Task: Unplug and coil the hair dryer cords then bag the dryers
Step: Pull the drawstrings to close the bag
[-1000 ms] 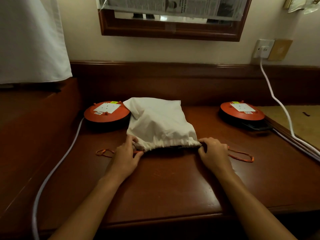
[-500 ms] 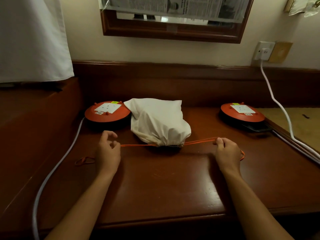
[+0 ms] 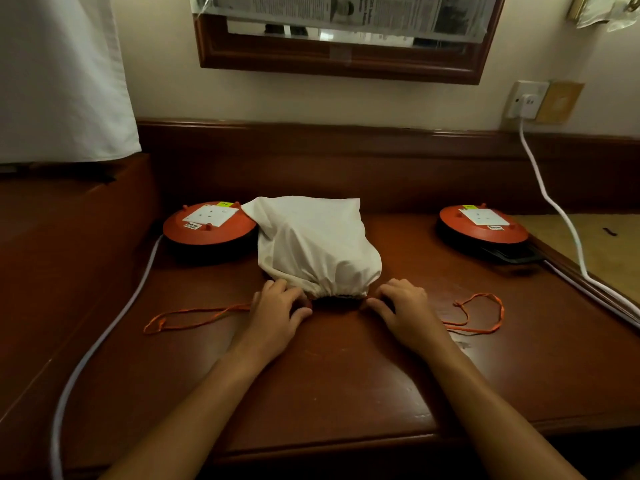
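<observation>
A: Which step? 
B: Closing the bag [image 3: 311,244], mid-surface. Left hand [image 3: 277,306] and right hand [image 3: 403,306] each pinch its gathered mouth. 
A: Next? 
B: Probably knot the cords [image 3: 194,315].

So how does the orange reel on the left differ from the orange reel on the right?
The left reel touches the white drawstring bag; the right reel stands apart from it, near the desk's right edge. A white cable leaves the left reel toward the desk's near left; the white cable by the right reel climbs to the wall plug. Both lie flat, orange-topped, with a white socket plate.
</observation>
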A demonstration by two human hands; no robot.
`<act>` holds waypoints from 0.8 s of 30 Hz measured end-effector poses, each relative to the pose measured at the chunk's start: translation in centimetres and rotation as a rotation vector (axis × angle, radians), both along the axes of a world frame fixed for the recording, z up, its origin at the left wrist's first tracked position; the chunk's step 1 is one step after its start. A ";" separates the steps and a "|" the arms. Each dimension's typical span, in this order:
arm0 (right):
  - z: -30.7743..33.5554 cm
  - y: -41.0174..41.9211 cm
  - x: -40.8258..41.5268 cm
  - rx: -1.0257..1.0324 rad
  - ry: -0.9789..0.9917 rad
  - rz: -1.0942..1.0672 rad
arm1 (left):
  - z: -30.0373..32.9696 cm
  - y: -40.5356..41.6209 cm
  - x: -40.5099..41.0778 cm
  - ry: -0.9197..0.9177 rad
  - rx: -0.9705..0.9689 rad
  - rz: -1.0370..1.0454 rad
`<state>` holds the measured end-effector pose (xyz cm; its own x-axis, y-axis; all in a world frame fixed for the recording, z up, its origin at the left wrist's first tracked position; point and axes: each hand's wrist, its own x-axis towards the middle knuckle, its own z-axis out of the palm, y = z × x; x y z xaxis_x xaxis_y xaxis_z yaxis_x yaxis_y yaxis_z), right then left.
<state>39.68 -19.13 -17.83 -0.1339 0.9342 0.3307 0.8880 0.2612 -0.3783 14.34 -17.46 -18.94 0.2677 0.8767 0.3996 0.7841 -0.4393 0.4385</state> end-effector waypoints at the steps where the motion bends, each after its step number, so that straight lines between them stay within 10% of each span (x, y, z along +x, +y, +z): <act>1: 0.2 -0.2 -0.1 -0.007 0.059 0.026 | 0.2 -0.1 -0.1 -0.056 0.004 -0.040; 6: 0.4 -0.5 0.0 -0.015 0.199 0.026 | 0.8 -0.9 -0.2 -0.181 -0.085 -0.046; 13: 0.3 -0.4 0.2 0.003 0.230 -0.047 | 1.3 -0.4 0.4 0.218 -0.096 0.070; 24: 0.7 -1.0 1.6 0.058 0.350 -0.135 | 0.9 -0.6 -1.9 0.022 -0.063 -0.018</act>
<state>41.26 -20.17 -17.15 0.1197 0.9141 0.3874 0.7354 0.1805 -0.6532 12.41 -18.06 -18.00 0.2920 0.8950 0.3372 0.7861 -0.4254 0.4484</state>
